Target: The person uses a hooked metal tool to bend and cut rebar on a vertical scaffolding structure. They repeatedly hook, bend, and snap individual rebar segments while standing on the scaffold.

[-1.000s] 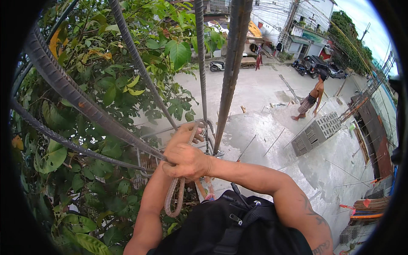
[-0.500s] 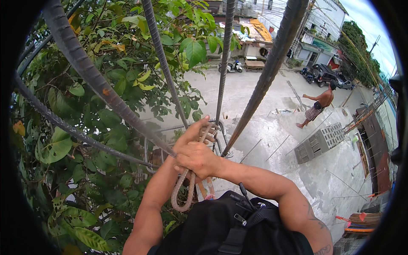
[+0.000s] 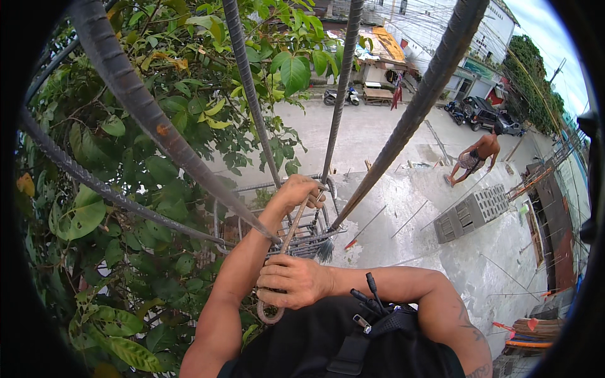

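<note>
A brown, rusty-looking steel bar bent into a long narrow loop (image 3: pixel 292 232) slants between my hands, among tall upright rebars (image 3: pixel 413 120). My left hand (image 3: pixel 296 191) is closed round its upper end, beside the rebar stirrups (image 3: pixel 252 222). Lower down, close to my chest, my right hand (image 3: pixel 293 281) wraps round the same bar, and its rounded end shows just below the fingers. My left forearm reaches up past the foot of a thick ribbed rebar (image 3: pixel 157 129). Part of the bar is hidden by my fingers.
Leafy branches (image 3: pixel 170 170) crowd the left side. Far below on the right lies a concrete slab (image 3: pixel 403 208) with a stack of hollow blocks (image 3: pixel 472 213) and thin rods standing up. A bent-over person (image 3: pixel 482 154) is near the blocks. Parked vehicles (image 3: pixel 482 112) stand beyond.
My right hand has slid down the bent bar toward its rounded end, away from my left hand. My left fingers have curled round the upper end. The person below has bent forward.
</note>
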The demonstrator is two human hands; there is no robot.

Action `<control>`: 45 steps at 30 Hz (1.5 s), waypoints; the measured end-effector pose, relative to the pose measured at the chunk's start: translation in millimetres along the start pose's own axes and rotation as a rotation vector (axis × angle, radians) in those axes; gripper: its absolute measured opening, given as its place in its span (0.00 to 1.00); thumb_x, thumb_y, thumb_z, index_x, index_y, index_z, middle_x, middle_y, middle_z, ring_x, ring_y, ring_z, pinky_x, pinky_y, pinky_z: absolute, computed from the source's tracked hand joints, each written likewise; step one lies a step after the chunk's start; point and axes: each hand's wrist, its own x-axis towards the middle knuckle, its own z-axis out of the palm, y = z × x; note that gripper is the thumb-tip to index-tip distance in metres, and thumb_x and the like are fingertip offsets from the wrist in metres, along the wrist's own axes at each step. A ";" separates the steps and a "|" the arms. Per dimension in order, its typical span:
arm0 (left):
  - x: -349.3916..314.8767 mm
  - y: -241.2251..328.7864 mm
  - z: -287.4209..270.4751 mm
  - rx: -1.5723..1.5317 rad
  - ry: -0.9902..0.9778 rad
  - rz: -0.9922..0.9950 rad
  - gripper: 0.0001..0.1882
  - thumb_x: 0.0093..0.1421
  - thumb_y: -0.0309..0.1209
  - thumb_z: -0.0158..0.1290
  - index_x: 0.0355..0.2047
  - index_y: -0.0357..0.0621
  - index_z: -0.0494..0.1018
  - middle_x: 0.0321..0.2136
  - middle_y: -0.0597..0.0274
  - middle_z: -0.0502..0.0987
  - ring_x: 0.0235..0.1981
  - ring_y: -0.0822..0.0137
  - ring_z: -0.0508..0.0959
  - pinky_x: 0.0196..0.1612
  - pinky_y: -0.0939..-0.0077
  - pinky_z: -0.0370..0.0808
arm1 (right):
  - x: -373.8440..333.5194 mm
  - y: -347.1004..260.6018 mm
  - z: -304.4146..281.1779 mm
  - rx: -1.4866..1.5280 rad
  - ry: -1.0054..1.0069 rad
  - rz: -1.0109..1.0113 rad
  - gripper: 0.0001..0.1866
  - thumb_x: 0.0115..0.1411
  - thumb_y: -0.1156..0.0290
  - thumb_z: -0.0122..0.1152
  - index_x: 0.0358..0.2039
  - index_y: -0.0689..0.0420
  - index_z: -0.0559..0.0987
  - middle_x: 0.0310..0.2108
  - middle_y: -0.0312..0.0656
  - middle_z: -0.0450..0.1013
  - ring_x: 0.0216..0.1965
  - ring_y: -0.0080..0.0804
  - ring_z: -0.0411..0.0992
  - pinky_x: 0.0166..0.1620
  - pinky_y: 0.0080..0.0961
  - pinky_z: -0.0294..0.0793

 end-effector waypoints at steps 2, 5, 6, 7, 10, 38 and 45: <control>-0.3 -0.1 0.7 0.004 0.012 0.009 0.14 0.55 0.28 0.47 0.35 0.27 0.74 0.26 0.51 0.78 0.23 0.63 0.81 0.22 0.79 0.75 | 1.7 -5.1 5.7 -0.017 -0.016 -0.023 0.17 0.46 0.70 0.57 0.37 0.62 0.73 0.36 0.48 0.69 0.39 0.41 0.70 0.46 0.40 0.70; -1.1 -0.2 1.1 -0.021 0.013 -0.029 0.19 0.48 0.20 0.44 0.40 0.19 0.70 0.28 0.42 0.78 0.21 0.62 0.81 0.20 0.80 0.76 | 3.7 -17.7 13.4 -0.148 -0.159 0.018 0.16 0.47 0.68 0.54 0.36 0.62 0.73 0.35 0.48 0.69 0.38 0.41 0.70 0.49 0.41 0.68; -1.7 -0.4 0.9 -0.009 0.011 -0.015 0.19 0.48 0.19 0.43 0.40 0.20 0.71 0.28 0.43 0.78 0.22 0.62 0.81 0.20 0.80 0.76 | 3.8 -21.3 15.3 -0.192 -0.214 0.040 0.15 0.47 0.68 0.54 0.35 0.62 0.73 0.34 0.47 0.69 0.38 0.41 0.70 0.49 0.42 0.67; -2.5 -1.0 1.0 0.016 0.004 -0.017 0.19 0.48 0.19 0.43 0.40 0.20 0.71 0.29 0.43 0.79 0.22 0.63 0.81 0.20 0.81 0.75 | 3.9 -23.5 17.6 -0.184 -0.249 0.053 0.15 0.47 0.67 0.54 0.35 0.62 0.73 0.33 0.46 0.69 0.37 0.40 0.70 0.49 0.42 0.67; -4.9 -4.6 1.6 0.098 0.023 -0.012 0.18 0.50 0.20 0.43 0.41 0.22 0.71 0.30 0.45 0.79 0.22 0.66 0.80 0.21 0.82 0.75 | 2.9 -28.0 23.3 -0.163 -0.353 0.083 0.13 0.48 0.68 0.53 0.33 0.60 0.73 0.30 0.44 0.70 0.36 0.39 0.70 0.48 0.41 0.67; 3.7 -28.5 17.7 0.139 -0.183 -0.058 0.15 0.63 0.37 0.49 0.32 0.34 0.74 0.24 0.54 0.78 0.20 0.67 0.78 0.23 0.77 0.73 | 50.5 -2.1 -19.5 0.845 -1.814 0.592 0.16 0.40 0.81 0.52 0.32 0.61 0.81 0.28 0.42 0.79 0.28 0.31 0.77 0.32 0.28 0.76; 6.1 -31.5 14.5 0.133 -0.135 -0.105 0.14 0.63 0.34 0.46 0.33 0.32 0.73 0.26 0.52 0.78 0.21 0.65 0.78 0.25 0.74 0.75 | -11.0 -29.2 -31.3 0.697 -0.645 0.437 0.13 0.30 0.71 0.57 0.22 0.58 0.76 0.21 0.42 0.71 0.28 0.43 0.71 0.30 0.39 0.66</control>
